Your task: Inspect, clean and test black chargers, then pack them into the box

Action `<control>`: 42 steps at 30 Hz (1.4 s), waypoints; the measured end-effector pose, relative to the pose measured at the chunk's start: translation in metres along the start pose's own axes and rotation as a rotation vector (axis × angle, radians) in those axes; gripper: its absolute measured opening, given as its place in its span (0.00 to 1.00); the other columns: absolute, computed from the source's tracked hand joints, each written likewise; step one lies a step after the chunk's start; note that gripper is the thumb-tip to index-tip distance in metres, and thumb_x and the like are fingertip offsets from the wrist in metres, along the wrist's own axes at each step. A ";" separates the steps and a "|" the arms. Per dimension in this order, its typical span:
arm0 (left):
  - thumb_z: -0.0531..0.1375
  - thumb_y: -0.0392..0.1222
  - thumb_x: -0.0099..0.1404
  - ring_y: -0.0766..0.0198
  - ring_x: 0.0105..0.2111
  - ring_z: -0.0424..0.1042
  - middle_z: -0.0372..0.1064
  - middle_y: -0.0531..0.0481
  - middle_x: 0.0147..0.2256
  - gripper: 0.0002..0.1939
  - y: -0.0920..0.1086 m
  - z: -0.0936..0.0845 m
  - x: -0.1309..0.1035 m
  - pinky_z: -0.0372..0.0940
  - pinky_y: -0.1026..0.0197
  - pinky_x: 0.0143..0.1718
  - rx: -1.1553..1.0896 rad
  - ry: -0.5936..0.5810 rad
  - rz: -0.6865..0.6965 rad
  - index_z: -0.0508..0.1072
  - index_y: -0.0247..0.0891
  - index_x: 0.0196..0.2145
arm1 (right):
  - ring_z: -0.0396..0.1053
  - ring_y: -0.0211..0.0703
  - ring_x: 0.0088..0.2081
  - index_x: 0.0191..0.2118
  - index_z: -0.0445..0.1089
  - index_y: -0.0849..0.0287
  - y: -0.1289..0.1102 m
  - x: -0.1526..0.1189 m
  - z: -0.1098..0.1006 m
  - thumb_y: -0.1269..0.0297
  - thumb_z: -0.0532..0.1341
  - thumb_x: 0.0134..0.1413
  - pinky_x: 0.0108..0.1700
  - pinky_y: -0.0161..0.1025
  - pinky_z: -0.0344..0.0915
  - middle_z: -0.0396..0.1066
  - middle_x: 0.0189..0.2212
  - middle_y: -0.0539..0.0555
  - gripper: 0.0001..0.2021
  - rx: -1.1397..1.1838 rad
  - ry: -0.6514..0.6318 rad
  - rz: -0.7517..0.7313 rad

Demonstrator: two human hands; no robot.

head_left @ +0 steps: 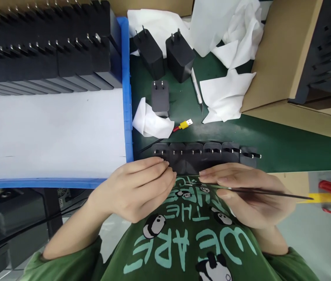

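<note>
Adapters [195,157], right hand [250,195] half-curled, holding tool [270,192]

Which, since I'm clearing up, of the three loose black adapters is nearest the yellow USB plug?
The front loose adapter, beside the white paper scrap; the other two are farther back.

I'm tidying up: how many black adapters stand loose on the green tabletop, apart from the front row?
3: a left adapter and a right adapter farther off, and a nearer adapter just beyond the folded paper. Paper may hide others.
</note>
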State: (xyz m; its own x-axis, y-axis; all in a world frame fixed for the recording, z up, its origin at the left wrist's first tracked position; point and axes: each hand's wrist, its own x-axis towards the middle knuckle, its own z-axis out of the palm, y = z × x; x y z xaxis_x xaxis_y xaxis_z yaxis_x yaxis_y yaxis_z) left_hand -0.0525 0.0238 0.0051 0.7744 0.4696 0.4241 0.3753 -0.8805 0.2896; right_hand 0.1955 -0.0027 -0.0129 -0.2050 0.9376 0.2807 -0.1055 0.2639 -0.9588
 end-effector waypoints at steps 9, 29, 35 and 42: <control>0.55 0.27 0.70 0.60 0.36 0.79 0.80 0.45 0.34 0.10 0.000 0.001 0.001 0.75 0.57 0.44 -0.044 0.009 -0.022 0.78 0.27 0.36 | 0.80 0.52 0.41 0.50 0.76 0.58 -0.001 0.001 -0.001 0.83 0.67 0.49 0.39 0.49 0.83 0.81 0.40 0.55 0.23 -0.005 -0.024 0.012; 0.56 0.27 0.67 0.56 0.36 0.71 0.76 0.42 0.33 0.08 0.012 0.017 0.000 0.71 0.51 0.39 0.031 0.061 -0.110 0.75 0.30 0.35 | 0.80 0.51 0.41 0.50 0.76 0.58 0.001 -0.002 -0.004 0.84 0.67 0.48 0.41 0.49 0.82 0.81 0.40 0.55 0.23 0.051 -0.042 0.016; 0.55 0.27 0.66 0.57 0.36 0.68 0.73 0.44 0.34 0.08 0.022 0.017 0.000 0.68 0.53 0.41 0.111 -0.036 -0.165 0.74 0.32 0.37 | 0.79 0.50 0.42 0.51 0.75 0.58 0.003 -0.006 -0.004 0.84 0.67 0.49 0.43 0.48 0.81 0.80 0.41 0.54 0.23 0.057 -0.013 0.014; 0.64 0.25 0.60 0.56 0.39 0.75 0.76 0.44 0.34 0.08 0.029 0.016 -0.018 0.71 0.51 0.43 0.036 0.229 -0.349 0.73 0.33 0.37 | 0.80 0.49 0.42 0.48 0.75 0.59 -0.005 0.002 0.001 0.84 0.67 0.49 0.41 0.44 0.81 0.80 0.37 0.57 0.21 -0.147 -0.076 -0.007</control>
State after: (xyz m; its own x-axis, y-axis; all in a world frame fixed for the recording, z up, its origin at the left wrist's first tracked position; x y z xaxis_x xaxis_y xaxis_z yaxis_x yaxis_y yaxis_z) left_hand -0.0475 -0.0116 -0.0083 0.4660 0.7386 0.4871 0.6159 -0.6661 0.4207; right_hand 0.1947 -0.0023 -0.0070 -0.2782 0.9173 0.2849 0.0352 0.3061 -0.9513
